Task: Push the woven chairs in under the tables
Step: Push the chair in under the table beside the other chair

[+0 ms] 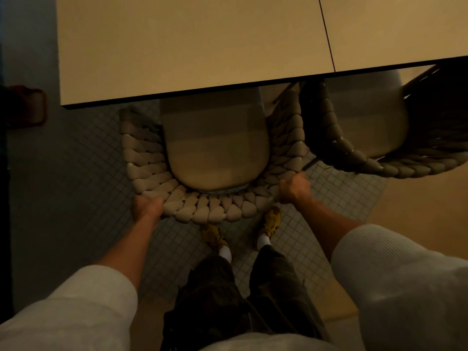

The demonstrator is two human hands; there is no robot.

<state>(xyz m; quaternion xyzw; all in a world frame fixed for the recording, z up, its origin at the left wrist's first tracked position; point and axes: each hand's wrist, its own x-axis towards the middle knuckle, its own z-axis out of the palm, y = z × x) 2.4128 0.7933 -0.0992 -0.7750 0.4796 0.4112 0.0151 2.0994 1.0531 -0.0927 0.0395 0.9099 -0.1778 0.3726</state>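
Note:
A beige woven chair with a thick braided backrest and a smooth seat cushion stands right in front of me. Its front part is hidden under the light tabletop. My left hand grips the backrest at its left rear corner. My right hand grips the backrest at its right rear corner. A second woven chair stands to the right, partly under the neighbouring tabletop.
The two tabletops meet at a dark seam. My feet in yellow shoes stand on small grey floor tiles just behind the chair. A dark reddish object sits at the left edge. Tan flooring lies to the right.

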